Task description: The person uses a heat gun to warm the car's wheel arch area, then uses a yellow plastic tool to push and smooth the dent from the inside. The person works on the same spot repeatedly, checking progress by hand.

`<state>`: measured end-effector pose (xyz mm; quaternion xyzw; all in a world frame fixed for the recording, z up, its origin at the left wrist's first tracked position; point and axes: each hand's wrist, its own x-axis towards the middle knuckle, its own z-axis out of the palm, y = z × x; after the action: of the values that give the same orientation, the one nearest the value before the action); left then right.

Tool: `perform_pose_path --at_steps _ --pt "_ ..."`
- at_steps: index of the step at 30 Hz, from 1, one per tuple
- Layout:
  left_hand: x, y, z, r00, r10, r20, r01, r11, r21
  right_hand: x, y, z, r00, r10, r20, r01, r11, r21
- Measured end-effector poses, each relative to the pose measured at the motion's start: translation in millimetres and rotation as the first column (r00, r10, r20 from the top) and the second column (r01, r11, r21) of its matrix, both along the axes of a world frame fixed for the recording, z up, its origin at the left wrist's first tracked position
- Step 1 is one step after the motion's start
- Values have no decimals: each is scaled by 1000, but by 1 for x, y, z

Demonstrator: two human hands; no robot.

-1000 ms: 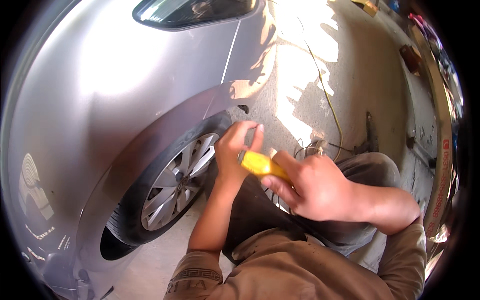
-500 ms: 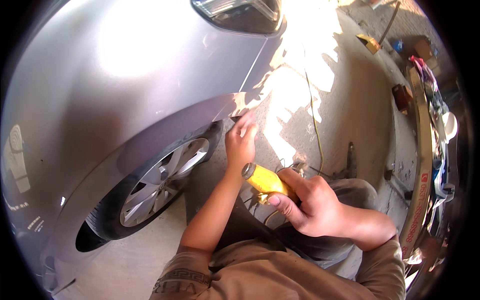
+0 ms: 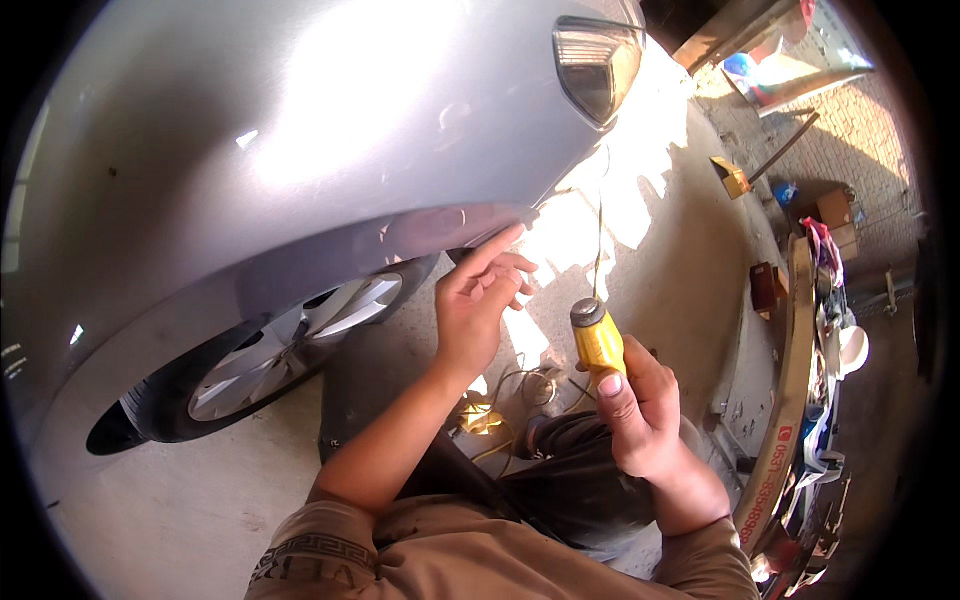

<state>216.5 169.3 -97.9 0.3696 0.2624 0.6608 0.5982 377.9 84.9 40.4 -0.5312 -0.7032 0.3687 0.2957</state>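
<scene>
A silver car body (image 3: 400,130) fills the upper left, with its headlight (image 3: 598,75) at the top and a spoked wheel (image 3: 270,375) under the arch. My left hand (image 3: 475,310) is raised beside the wheel arch edge (image 3: 420,230), its index finger stretched toward the front corner of the arch. The other fingers are loosely bent and hold nothing; whether the fingertip touches the car I cannot tell. In my right hand (image 3: 645,405) is a yellow-handled tool (image 3: 602,348), held nearly upright, its dark round end uppermost. My fingers hide its lower part, so its kind is unclear.
A thin cable (image 3: 600,240) crosses the concrete floor and tangles near my foot beside a yellow object (image 3: 480,418). Along the right runs a long bench edge (image 3: 775,440) crowded with items. Farther off are a dark red box (image 3: 765,290) and a cardboard box (image 3: 836,212).
My view has shifted, showing more of the car's front. My left index finger has straightened toward the arch edge. The yellow-handled tool has turned more upright and moved rightward, away from my left hand.
</scene>
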Motion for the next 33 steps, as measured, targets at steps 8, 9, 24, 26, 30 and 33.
perform_pose_path --at_steps 8,9,24,26,30,33 --pt "4 5 -35 989 135 -60 -139 988 -74 -5 1 1 987 -132 -91 122 987 -101" --pt "1 0 -23 988 152 -32 -153 988 -16 -2 1 -2 984 -142 -106 130 985 -116" --pt "24 54 -135 626 115 -772 -225 974 -37 -3 26 -13 973 -228 -29 226 972 -60" --pt "12 50 -106 685 62 -726 -136 990 -44 -2 27 -14 964 -265 -28 263 963 -57" --pt "-8 26 -48 982 38 -186 -48 997 -52 1 31 -15 959 -279 -43 275 959 -68" --pt "-36 6 2 998 21 66 -21 1000 3 2 32 -12 957 -284 -57 280 957 -73"
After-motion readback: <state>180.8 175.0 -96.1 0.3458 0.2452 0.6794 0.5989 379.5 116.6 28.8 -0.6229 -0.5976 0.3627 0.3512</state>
